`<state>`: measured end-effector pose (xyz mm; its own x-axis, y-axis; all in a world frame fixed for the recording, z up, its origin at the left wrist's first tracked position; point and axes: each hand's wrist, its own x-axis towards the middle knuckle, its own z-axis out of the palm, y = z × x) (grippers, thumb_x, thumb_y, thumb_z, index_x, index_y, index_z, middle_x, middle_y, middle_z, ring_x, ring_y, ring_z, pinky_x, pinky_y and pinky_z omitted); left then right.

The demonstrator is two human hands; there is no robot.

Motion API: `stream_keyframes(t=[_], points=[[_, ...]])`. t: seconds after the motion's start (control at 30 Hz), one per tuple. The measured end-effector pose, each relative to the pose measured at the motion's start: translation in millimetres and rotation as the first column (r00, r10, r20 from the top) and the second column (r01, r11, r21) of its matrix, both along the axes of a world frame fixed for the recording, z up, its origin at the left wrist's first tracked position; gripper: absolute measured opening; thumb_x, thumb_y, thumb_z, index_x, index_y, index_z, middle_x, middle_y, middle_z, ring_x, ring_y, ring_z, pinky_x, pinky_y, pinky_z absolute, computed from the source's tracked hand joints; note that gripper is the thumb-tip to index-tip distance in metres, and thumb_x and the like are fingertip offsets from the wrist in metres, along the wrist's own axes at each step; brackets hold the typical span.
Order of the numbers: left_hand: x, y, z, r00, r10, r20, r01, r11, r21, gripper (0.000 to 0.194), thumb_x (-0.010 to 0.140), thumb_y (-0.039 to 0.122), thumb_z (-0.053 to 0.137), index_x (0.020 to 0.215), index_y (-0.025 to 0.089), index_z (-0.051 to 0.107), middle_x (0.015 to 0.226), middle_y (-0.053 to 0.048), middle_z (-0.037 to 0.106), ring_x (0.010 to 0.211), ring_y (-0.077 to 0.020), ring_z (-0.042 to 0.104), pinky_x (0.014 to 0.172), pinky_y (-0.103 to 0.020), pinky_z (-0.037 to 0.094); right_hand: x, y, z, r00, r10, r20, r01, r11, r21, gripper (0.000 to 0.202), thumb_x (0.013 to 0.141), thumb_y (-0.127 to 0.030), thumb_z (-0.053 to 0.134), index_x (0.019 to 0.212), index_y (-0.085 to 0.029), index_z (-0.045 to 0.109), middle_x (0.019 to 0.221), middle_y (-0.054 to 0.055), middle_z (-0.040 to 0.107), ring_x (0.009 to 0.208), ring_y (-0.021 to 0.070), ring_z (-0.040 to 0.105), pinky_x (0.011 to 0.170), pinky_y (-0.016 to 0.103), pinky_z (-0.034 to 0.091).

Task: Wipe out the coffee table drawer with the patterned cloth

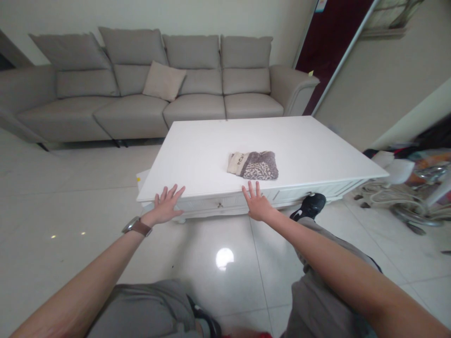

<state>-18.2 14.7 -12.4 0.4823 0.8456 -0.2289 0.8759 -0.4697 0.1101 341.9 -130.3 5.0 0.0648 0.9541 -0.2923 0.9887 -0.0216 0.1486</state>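
A folded cloth (254, 165), cream at its left end and grey-brown with a pale squiggly pattern on the rest, lies on the white coffee table (197, 145) near its front edge. Dark lettering shows on the cream part. My left hand (165, 205), with a brown-strapped watch above it, is spread at the table's front left corner, well apart from the cloth. Just in front of the cloth, my right hand (258, 204) has its fingers spread at the front edge. Neither hand holds anything. Whether the fingertips touch the table I cannot tell.
Behind the table stands a long grey sofa (195, 105) with a beige cushion (164, 80). Drawers with small knobs line the table's front. My shoe (310, 206) is by its front right. Cluttered items and a coiled hose-like thing (387, 199) lie at right.
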Motion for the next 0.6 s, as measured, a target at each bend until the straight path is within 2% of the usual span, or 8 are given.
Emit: stream_keyframes(t=[0.37,0.6], points=[[-0.8,0.7,-1.5,1.000,0.001,0.011,-0.001,1.000,0.020,0.093,0.087,0.043,0.061,0.166,0.033,0.013,0.175,-0.008,0.003,0.158,-0.0433,-0.002,0.122,-0.068,0.012,0.2,-0.8,-0.8,1.000,0.000,-0.010,0.000,1.000,0.016,0.108,0.081,-0.023,0.067,0.167,-0.014,0.003,0.170,0.022,-0.013,0.153,0.0532,-0.009,0.104,0.063,0.049],[0.0,-0.5,0.0,1.000,-0.003,0.015,0.003,1.000,0.024,0.093,0.087,0.042,0.060,0.167,0.032,0.013,0.174,-0.009,0.003,0.157,-0.0441,-0.001,0.121,-0.069,0.013,0.5,-0.1,-3.4,1.000,-0.006,-0.007,0.006,1.000,0.017,0.112,0.080,-0.027,0.071,0.167,-0.014,0.002,0.170,0.023,-0.014,0.153,0.0542,-0.008,0.104,0.062,0.050]])
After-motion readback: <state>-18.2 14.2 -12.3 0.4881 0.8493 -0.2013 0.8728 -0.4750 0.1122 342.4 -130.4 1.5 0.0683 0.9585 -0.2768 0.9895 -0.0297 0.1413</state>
